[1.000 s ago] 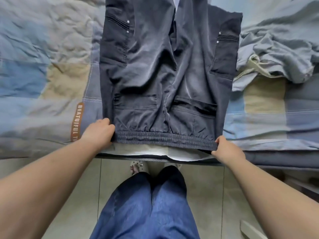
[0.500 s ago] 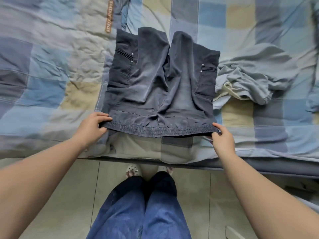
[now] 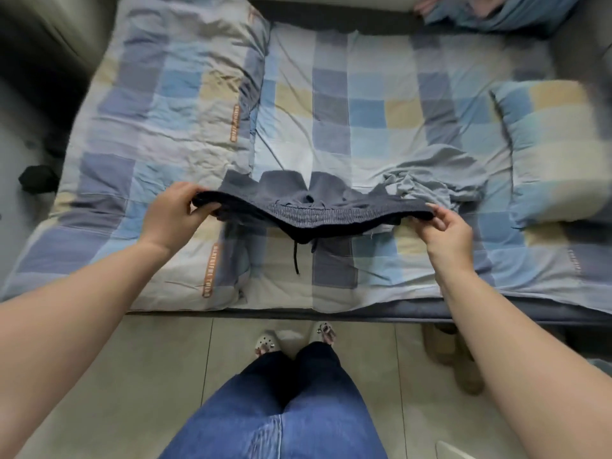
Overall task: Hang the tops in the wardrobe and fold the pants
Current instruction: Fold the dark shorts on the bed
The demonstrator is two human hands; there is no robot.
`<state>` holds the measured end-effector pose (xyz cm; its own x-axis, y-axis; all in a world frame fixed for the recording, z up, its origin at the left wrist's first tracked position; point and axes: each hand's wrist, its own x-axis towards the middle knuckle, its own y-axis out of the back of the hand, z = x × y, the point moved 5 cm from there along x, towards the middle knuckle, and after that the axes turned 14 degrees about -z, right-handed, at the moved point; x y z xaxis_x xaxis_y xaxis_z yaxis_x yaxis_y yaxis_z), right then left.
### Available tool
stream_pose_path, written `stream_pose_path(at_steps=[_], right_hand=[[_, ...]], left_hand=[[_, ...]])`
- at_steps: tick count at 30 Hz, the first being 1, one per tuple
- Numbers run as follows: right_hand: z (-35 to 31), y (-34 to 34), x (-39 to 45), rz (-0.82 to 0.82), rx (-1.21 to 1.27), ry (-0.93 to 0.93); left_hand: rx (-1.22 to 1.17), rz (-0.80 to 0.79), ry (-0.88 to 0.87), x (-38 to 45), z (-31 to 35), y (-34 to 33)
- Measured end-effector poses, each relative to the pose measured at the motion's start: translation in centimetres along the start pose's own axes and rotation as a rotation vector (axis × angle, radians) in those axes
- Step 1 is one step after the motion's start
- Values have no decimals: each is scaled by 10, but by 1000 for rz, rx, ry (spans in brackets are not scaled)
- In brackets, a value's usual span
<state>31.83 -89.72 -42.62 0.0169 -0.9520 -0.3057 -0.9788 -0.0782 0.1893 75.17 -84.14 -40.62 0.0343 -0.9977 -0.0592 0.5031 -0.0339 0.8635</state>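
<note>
Above the checked quilt [image 3: 334, 104], both hands' grips, left hand [image 3: 170, 215] and right hand [image 3: 448, 230], pinch the dark shorts [image 3: 308, 207] waistband.

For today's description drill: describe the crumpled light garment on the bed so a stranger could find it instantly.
Start at the blue, yellow and white checked bedsheet. Right of the dark grey elastic-waist shorts, held up at the waistband by the left hand and right hand, lies the crumpled pale grey-blue garment. Unlike the shorts, it is lighter, bunched and unheld.

pants [image 3: 311, 207] held above the bed [image 3: 331, 127], left hand [image 3: 172, 213] at the left end of the waistband, right hand [image 3: 447, 230] at the right end. crumpled top [image 3: 440, 180] on the bed just right of them. pillow [image 3: 556, 150] farther right. floor [image 3: 132, 376] nearest.
</note>
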Motion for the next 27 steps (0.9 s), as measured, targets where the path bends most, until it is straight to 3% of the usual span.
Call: stream_pose_path(at_steps=[3,6,12,20,27], right_hand=[[-47,9,-30,150,81,127],[-93,20,-56,252,256,221],[-157,35,-95,346,172,395],[-98,47,-63,320,351,185],[-25,48,31,272,316,-48]], left_hand=[[-52,137,64,-22,20,43],[-119,249,-29,-45,44,88],[-180,376,-128,-74,67,138],[-258,127,-80,-18,74,79],[-443,-21,197,64,42,-32]])
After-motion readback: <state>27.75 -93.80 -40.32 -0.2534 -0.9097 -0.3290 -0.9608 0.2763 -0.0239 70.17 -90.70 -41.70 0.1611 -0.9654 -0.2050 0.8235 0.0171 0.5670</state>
